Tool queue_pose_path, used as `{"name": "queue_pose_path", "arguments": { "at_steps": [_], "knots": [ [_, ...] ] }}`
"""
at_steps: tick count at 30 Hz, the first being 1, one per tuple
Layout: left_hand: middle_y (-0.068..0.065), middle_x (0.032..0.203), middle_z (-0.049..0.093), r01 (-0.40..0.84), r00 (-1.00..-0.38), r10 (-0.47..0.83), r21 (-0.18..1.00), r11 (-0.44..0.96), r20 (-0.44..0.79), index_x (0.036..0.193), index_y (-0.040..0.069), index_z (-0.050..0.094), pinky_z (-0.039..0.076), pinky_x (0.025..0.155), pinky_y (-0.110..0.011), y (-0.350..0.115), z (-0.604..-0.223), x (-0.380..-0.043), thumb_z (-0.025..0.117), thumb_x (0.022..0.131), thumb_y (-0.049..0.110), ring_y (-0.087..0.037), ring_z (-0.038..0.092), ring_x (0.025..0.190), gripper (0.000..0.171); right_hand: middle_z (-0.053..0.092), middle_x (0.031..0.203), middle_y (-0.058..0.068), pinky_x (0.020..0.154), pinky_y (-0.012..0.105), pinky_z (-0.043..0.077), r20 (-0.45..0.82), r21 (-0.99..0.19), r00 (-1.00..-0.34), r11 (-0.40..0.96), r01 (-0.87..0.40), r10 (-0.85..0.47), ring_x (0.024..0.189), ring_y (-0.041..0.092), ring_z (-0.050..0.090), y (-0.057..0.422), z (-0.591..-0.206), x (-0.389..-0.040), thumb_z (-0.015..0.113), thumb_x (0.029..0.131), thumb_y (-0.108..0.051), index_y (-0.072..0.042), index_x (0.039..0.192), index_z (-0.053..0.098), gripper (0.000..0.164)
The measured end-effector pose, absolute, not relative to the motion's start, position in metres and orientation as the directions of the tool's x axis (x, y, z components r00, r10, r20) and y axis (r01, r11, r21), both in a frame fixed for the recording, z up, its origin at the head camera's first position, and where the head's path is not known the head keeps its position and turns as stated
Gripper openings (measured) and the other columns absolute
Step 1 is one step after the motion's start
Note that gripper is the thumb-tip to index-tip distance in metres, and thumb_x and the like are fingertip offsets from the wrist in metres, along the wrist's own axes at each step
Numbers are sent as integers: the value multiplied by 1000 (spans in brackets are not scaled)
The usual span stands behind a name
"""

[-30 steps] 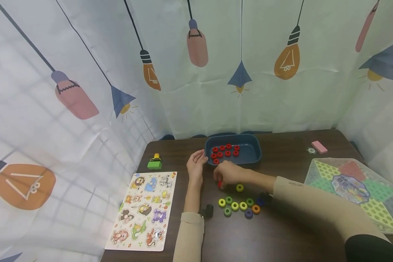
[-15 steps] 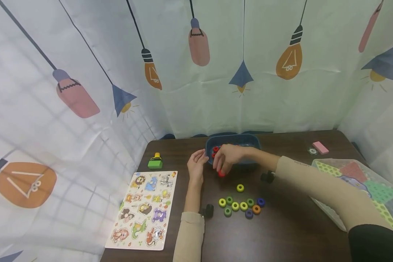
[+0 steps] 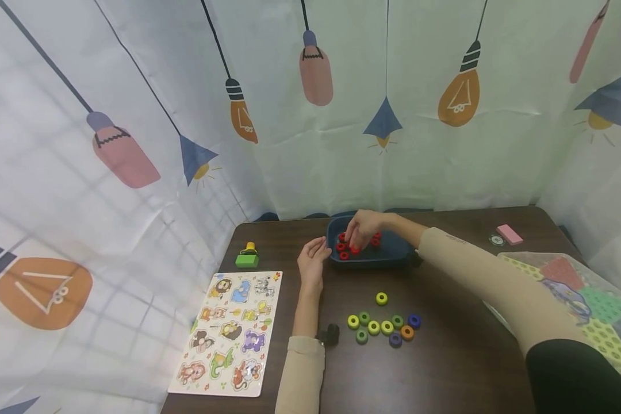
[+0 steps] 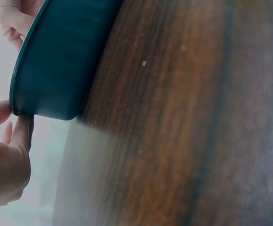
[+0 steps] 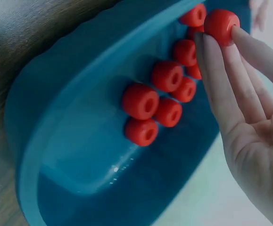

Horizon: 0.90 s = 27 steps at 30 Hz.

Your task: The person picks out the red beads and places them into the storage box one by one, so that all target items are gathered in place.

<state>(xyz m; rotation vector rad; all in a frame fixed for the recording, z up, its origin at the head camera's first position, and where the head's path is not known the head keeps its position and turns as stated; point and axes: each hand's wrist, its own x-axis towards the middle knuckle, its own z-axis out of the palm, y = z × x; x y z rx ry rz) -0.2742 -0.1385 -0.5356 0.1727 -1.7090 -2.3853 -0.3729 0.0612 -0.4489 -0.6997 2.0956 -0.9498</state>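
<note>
A dark blue plastic bin (image 3: 398, 244) stands at the back of the table, with several red ring-shaped beads (image 5: 168, 76) lying together in it. Over these, my right hand (image 3: 363, 226) pinches another red bead (image 5: 221, 27) between thumb and fingertips, inside the bin's outline. My left hand (image 3: 312, 260) is at the bin's left end; in the left wrist view its thumb and a finger hold the bin's rim (image 4: 14, 89). Yellow, green, purple and orange ring beads (image 3: 387, 328) lie in a group nearer the front, and one yellow bead (image 3: 381, 298) lies apart, closer to the bin.
An animal puzzle board (image 3: 227, 333) lies left of my left arm, below a green block (image 3: 246, 261) with a yellow piece. At right are a clear case (image 3: 595, 299) with coloured pegboards, a pink block (image 3: 509, 234) and a round token (image 3: 497, 240). Patterned curtains border the table.
My right hand has picked up the red bead from the table in front of the bin and carried it up over the bin. The left hand has stayed at the bin's end.
</note>
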Motion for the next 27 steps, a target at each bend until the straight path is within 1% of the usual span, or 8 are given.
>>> {"name": "queue_pose_path", "arguments": {
  "at_steps": [2,7,11,13,17,21,24,27],
  "knots": [
    [-24,131,59,97,-971,-239,949,-299,24,126,-7,56,51,97,-29,-137,-537,-275,64,86,-11,-33,55,126,41,74,96,15,77,39,60,-389,-765,-611,611,-203,-690,85,27,73,61,-455,-376,67,83,8,5,115,66,33],
    [-24,129,60,106,-970,-243,947,-302,31,125,-6,57,51,97,-30,-136,-539,-275,64,86,-12,-33,57,124,40,75,86,8,69,33,61,-380,-714,-639,651,-257,-669,76,20,72,63,-467,-379,69,79,6,1,109,70,31],
    [-23,130,60,103,-972,-235,944,-313,28,124,-6,57,52,96,-28,-134,-538,-275,64,86,-13,-32,57,124,40,74,81,5,66,32,60,-343,-688,-675,664,-293,-653,71,18,71,63,-473,-378,71,79,2,-2,105,71,26],
    [-23,131,59,97,-974,-225,941,-324,23,125,-6,57,52,95,-27,-134,-537,-275,64,86,-13,-32,56,125,40,74,79,5,66,33,61,-320,-675,-695,670,-309,-643,70,19,71,64,-475,-377,72,80,1,-2,103,72,23],
    [-26,134,55,78,-981,-194,932,-354,9,127,-8,54,52,95,-27,-134,-536,-275,64,85,-13,-34,53,128,43,74,81,8,67,34,61,-292,-665,-719,674,-321,-631,72,22,73,67,-478,-373,70,82,1,-1,103,71,20],
    [-29,137,52,70,-986,-169,925,-373,7,130,-10,51,52,95,-27,-134,-536,-276,63,86,-13,-36,49,130,46,74,87,11,69,36,61,-298,-686,-724,667,-291,-622,77,24,73,71,-477,-369,66,84,4,1,106,70,23],
    [-28,137,52,67,-986,-169,926,-371,3,131,-10,51,52,95,-26,-134,-534,-276,63,86,-13,-37,48,131,46,74,88,10,69,37,61,-297,-700,-727,659,-274,-619,77,23,73,74,-477,-366,65,83,6,0,107,70,25],
    [-26,135,54,71,-983,-181,935,-347,8,130,-9,52,52,95,-27,-136,-534,-276,63,87,-12,-36,50,130,45,74,87,7,68,35,61,-275,-711,-730,643,-284,-626,76,21,72,77,-477,-363,66,83,4,-1,106,71,24]
  ]
}}
